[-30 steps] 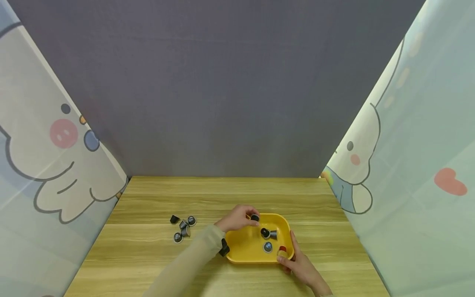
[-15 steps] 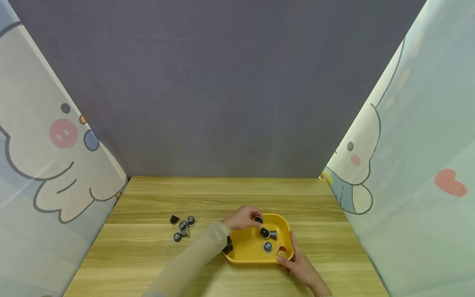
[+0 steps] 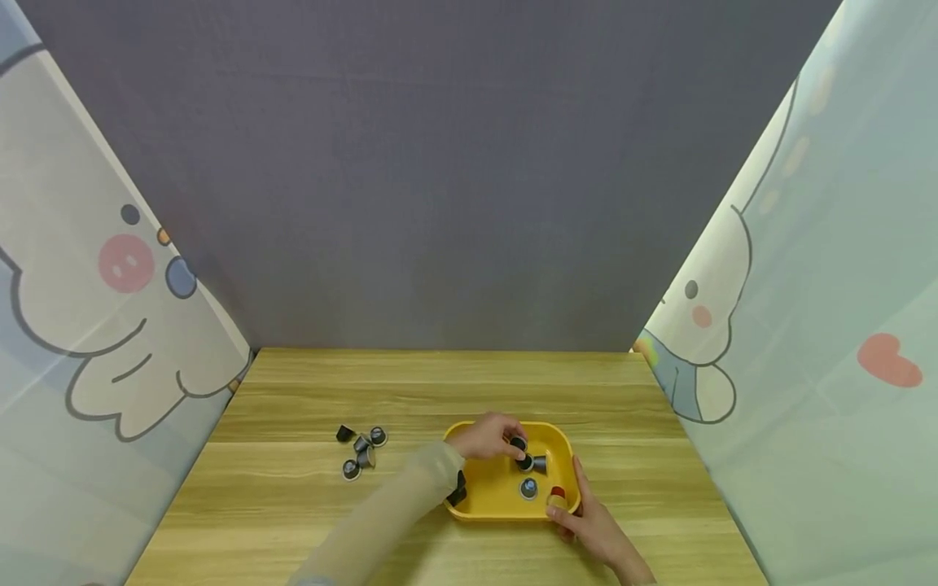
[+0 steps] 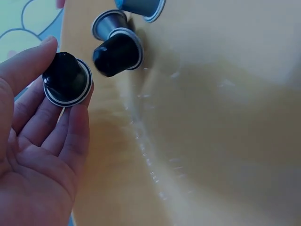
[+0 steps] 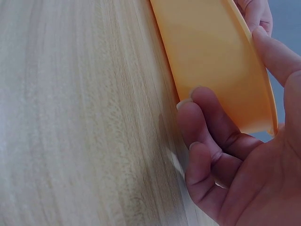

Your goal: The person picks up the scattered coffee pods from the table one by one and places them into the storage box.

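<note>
A yellow tray (image 3: 491,496) sits on the wooden table. Over its back part my left hand (image 3: 487,437) pinches a black coffee capsule (image 4: 66,80) by its sides, between thumb and fingers. Close by, inside the tray, a second black capsule (image 4: 117,52) leans against a grey capsule (image 3: 541,464). Nearer the front are a blue-topped capsule (image 3: 528,487) and a gold one with a red end (image 3: 558,495). My right hand (image 3: 597,525) grips the tray's front right corner, thumb over the rim and fingers against the outer wall (image 5: 211,61).
Several dark and grey capsules (image 3: 365,456) lie in a loose cluster on the table (image 3: 293,505), left of the tray. A grey cloth (image 3: 440,244) hangs behind the table's far edge. Printed curtains (image 3: 806,325) stand on both sides.
My left hand has moved right and slightly toward me over the tray with the black capsule, coming close to the capsules inside. The right hand and the tray have stayed in place.
</note>
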Available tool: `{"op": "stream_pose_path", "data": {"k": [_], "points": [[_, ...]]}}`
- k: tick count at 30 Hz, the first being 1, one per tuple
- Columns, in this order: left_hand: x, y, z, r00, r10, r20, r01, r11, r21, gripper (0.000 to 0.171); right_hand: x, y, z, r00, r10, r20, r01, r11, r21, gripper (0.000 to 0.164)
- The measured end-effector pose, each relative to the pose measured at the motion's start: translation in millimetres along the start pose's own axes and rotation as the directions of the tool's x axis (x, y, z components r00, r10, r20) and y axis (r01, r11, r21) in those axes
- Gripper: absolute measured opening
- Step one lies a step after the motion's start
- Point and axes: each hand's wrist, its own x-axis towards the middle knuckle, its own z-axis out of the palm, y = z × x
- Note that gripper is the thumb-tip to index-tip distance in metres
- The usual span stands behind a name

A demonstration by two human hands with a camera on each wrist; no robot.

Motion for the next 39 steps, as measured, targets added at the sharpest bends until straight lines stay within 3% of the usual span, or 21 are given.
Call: {"op": "stream_pose_path", "data": {"k": [11,16,24,39], "points": [[4.4,-5.9,14.2,1.000,-0.004,0.022,0.005,1.000,-0.015,0.021,-1,-3,-3,1.000,-0.024,0.006,0.024,1.000,0.006,0.101],[6.1,-7.9,17.8,0.999,-0.012,0.039,0.016,0.995,-0.095,0.021,1,-3,-3,1.000,-0.027,0.009,0.027,1.000,0.007,0.100],[3.3,-5.4,14.2,0.998,-0.029,0.053,0.037,0.984,-0.174,0.024,0,-2,-4,1.000,-0.028,0.011,0.028,1.000,0.003,0.100],[-6.5,8.0,2.8,0.999,0.032,0.035,-0.022,0.968,-0.251,0.022,-2,-1,-1,0.999,-0.037,-0.011,0.037,0.998,-0.043,0.102]]}}
